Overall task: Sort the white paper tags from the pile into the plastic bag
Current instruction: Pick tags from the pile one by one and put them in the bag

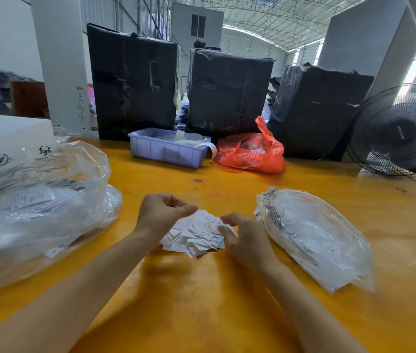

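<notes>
A small pile of white paper tags (193, 236) lies on the yellow table (202, 301) in front of me. My left hand (162, 212) hovers over the pile's left side, fingers curled, thumb and fingertips pinching the top edge of a tag. My right hand (244, 236) rests at the pile's right edge with fingers bent onto the tags. A clear plastic bag (311, 238) holding white tags lies flat just right of my right hand. A larger, crumpled clear bag (38, 200) with printed tags sits on the left.
A lilac plastic bin (166, 149) and a red plastic bag (250, 151) stand at the table's far side, before three black wrapped bales (227, 93). A black fan (400, 133) stands at the far right. A white box (3, 133) is at the far left.
</notes>
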{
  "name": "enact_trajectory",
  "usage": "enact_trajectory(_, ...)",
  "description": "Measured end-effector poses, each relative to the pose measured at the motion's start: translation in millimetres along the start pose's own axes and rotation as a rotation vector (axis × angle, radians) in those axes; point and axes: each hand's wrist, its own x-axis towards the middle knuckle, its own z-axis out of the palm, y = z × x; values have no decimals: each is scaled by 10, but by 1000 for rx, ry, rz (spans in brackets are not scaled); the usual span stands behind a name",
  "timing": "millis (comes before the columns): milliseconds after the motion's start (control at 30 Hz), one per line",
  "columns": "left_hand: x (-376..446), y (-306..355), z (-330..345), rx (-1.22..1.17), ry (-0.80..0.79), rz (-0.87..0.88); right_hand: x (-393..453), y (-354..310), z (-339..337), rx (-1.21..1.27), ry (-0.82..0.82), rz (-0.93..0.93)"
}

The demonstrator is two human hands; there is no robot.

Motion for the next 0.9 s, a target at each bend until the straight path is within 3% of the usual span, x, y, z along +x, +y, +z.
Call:
enact_trajectory(167, 18, -41, -3, -57, 42, -13, 55, -1, 220, -140, -224, 44)
enact_trajectory(333, 3, -59, 30, -71, -11, 11, 6, 12, 185, -42, -111, -43)
enact_trajectory(467, -13, -60, 27, -76, -27, 6, -73, -15, 162, 44, -131, -51)
enact_trajectory(633, -19, -51, 18, -83, -37, 6, -75, -35, 90, -63, -52, 78)
enact_trajectory(767, -35, -43, 32, -87, -43, 4, -92, -61, 121, -178, -133, 204)
enact_trajectory(900, -47, -57, 36, -109, -58, -15, -93, -73, 116, -25, -107, 270)
